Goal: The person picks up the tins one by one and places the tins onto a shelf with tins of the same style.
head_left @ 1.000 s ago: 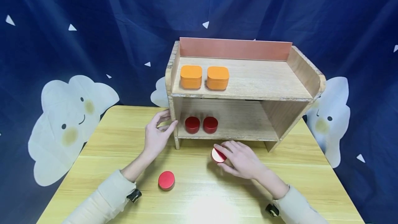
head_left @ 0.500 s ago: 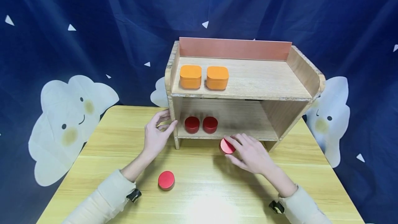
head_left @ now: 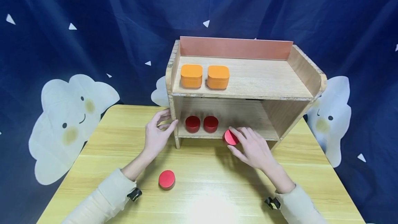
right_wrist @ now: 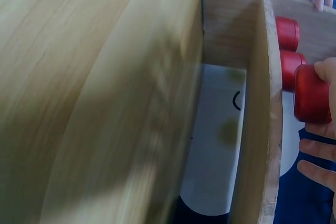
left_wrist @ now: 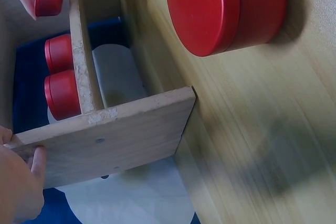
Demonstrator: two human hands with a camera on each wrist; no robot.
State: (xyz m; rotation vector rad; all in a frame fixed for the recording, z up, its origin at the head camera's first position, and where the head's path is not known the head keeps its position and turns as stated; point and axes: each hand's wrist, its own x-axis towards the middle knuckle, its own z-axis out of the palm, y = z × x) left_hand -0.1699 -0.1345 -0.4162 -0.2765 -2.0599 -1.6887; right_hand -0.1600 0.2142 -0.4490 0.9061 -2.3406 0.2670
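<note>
My right hand pinches a round red tin between thumb and fingers, at the front edge of the lower board of a small wooden shelf. In the right wrist view, the held tin overlaps one of two red tins standing side by side on that board. Those are the left tin and its neighbour, at the board's left end. With thumb and fingers, my left hand grips the front edge of the shelf's left side panel. Another red tin stands on the table, between my forearms.
Two orange square tins stand at the left of the top board. A pink back strip and raised sides border that board. The wooden table reaches back to a blue curtain with cloud prints.
My right hand has carried its red tin up and to the right, from over the table to the lower board's front edge. The left hand has stayed at the side panel.
</note>
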